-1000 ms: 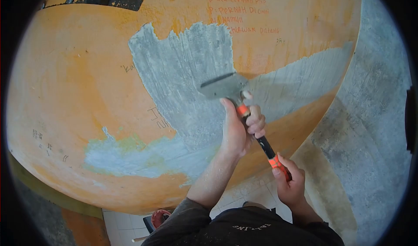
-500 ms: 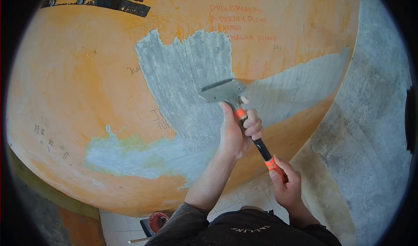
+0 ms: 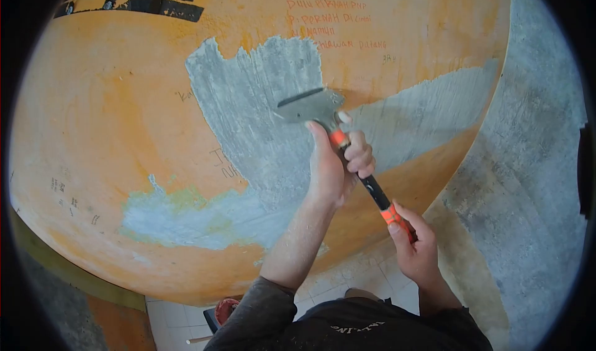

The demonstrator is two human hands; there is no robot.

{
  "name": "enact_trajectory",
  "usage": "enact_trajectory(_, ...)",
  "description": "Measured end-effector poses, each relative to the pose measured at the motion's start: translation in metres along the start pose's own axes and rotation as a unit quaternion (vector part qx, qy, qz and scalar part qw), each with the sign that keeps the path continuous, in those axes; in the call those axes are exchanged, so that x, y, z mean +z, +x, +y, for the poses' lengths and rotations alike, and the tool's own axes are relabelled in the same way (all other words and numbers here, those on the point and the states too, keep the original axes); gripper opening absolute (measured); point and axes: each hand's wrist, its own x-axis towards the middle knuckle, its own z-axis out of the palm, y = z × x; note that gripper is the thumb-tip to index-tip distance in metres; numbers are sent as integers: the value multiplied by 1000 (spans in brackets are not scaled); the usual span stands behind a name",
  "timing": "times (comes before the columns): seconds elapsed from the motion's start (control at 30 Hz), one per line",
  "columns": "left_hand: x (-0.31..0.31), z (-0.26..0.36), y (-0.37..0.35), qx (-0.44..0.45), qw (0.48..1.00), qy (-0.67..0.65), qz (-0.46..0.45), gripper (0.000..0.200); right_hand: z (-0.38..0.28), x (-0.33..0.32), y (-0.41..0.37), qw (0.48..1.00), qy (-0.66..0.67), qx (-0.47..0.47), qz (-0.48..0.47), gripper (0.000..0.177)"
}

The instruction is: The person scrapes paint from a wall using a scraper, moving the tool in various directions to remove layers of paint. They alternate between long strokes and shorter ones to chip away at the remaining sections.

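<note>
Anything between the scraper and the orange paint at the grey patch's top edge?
Nothing visible: only the surface of the grey patch lies between the scraper and the orange paint above. The left grip and right grip are on the handle, out of that path.

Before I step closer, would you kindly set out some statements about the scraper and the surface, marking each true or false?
1. The left hand grips the wide-bladed scraper close to its head. True.
2. Only one hand is on the scraper. False: the right hand also grips its handle, near the lower end.
3. The handle is plain green. False: it is black with orange sections.
4. Red handwriting marks the orange-painted surface. True.
5. The blade covers the handwriting. False: it is lower, over the grey patch.
</note>
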Motion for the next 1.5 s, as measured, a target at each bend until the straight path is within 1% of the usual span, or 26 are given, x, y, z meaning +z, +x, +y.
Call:
enact_trajectory(0.07,0,0,0,2,1000,-3,3,60,-4,-4,3,999,-40,6,-17,33)
enact_trajectory(0.2,-16,-13,-17,-20,999,-25,41,59,6,1,-15,999,-30,13,-27,32)
enact_trajectory(0.3,-10,-5,-3,-2,1000,-20,-8,59,5,0,0,999,-27,-24,-10,32)
enact_trajectory(0.33,-6,-2,4,2,1000,-22,-17,59,0,-3,1,999,-31,-17,-14,32)
enact_trajectory(0.43,-3,-5,1,7,1000,-25,4,59,-9,-7,2,998,-38,31,-27,32)
enact_trajectory(0.5,-11,-9,-11,-2,1000,-18,10,59,-2,-2,-9,999,-30,-2,-24,32)
enact_trajectory(0.57,-12,-5,-6,-8,1000,-12,10,58,-2,0,2,999,-29,-27,-9,32)
enact_trajectory(0.6,-6,2,4,-5,1000,-16,-25,59,-3,1,8,998,-32,-46,1,32)
enact_trajectory(0.63,2,8,13,-3,998,-22,-56,59,-7,0,18,999,-33,-41,-1,32)
enact_trajectory(0.67,17,18,24,23,999,5,-40,59,-15,0,33,999,-26,-39,1,33)
enact_trajectory(0.7,23,22,26,21,999,2,-37,59,-22,-1,40,999,-17,-37,4,33)
enact_trajectory(0.77,29,30,30,31,998,22,-55,59,-29,-2,39,999,-30,-16,-9,34)
enact_trajectory(0.83,14,18,12,28,999,11,-28,58,-17,6,19,1000,-2,1,4,33)
enact_trajectory(0.87,5,8,-1,14,1000,8,6,58,-1,6,6,998,-26,-50,-4,32)
enact_trajectory(0.9,-1,1,-8,1,999,6,37,58,1,4,1,998,-23,-56,-2,32)
enact_trajectory(0.97,-5,-2,-8,4,999,20,34,58,-2,-1,-6,999,-24,20,-36,32)
enact_trajectory(1.0,-3,0,-2,2,1000,0,13,58,-6,-2,0,1000,-21,-1,-22,31)
enact_trajectory(1.03,1,1,4,1,1000,-24,-3,58,-9,-1,7,999,-25,9,-26,31)
enact_trajectory(1.07,5,7,11,1,998,-25,-50,57,-12,0,14,999,-31,-10,-7,31)
enact_trajectory(1.1,12,10,16,1,999,-31,-42,57,-15,1,21,999,-36,-31,12,31)
enact_trajectory(1.17,22,15,20,30,999,29,-4,58,-16,2,20,999,-31,-17,4,31)
enact_trajectory(1.2,19,14,15,13,1000,4,5,58,-10,5,14,1000,-23,-18,9,31)
enact_trajectory(1.27,4,3,2,6,1000,13,10,58,-7,8,4,999,-10,-25,19,32)
enact_trajectory(1.33,2,2,0,-4,999,32,24,59,-4,4,0,1000,-5,16,-18,31)
enact_trajectory(1.43,11,5,11,10,999,32,-8,60,-11,-4,13,1000,14,22,-9,31)
enact_trajectory(1.5,12,4,18,10,1000,7,5,60,-15,-7,21,1000,-9,18,-12,31)
